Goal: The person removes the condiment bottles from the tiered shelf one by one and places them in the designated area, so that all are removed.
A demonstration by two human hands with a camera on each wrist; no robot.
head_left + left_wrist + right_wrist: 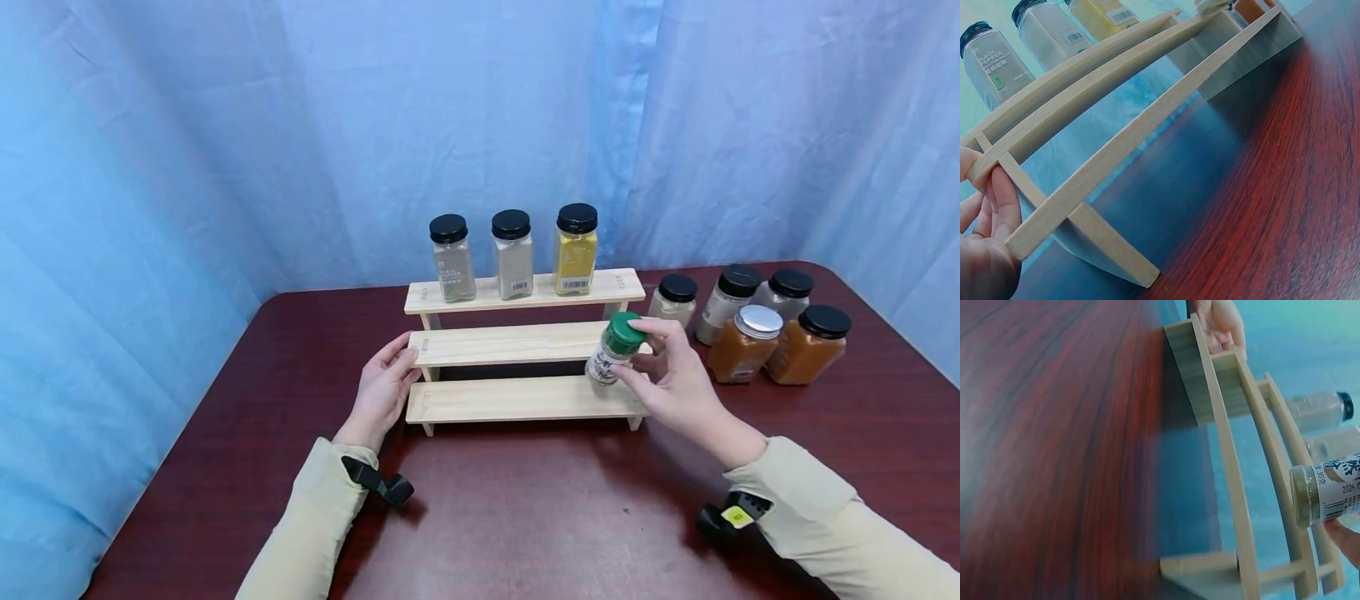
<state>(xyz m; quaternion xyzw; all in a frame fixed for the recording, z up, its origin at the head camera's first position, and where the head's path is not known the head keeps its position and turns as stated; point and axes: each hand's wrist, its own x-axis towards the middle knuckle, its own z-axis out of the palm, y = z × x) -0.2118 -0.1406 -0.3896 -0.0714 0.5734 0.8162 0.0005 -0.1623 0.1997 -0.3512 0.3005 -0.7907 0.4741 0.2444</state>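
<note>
My right hand pinches a small spice jar with a green cap and a printed white label, thumb and fingers around its upper part. In the head view the jar overlaps the right end of the middle and lowest tiers of a pale wooden three-tier rack. The right wrist view shows the jar's glass base beside the shelf edges. At the rack's left side, my left hand grips the end of the middle tier, thumb on top. On the top tier stand two greyish jars and a yellow one, all black-capped.
To the right of the rack, several jars stand on the dark red table: an orange-brown jar with a silver lid, another with a black lid, and paler black-lidded ones behind. Blue curtains hang around the table's back and sides.
</note>
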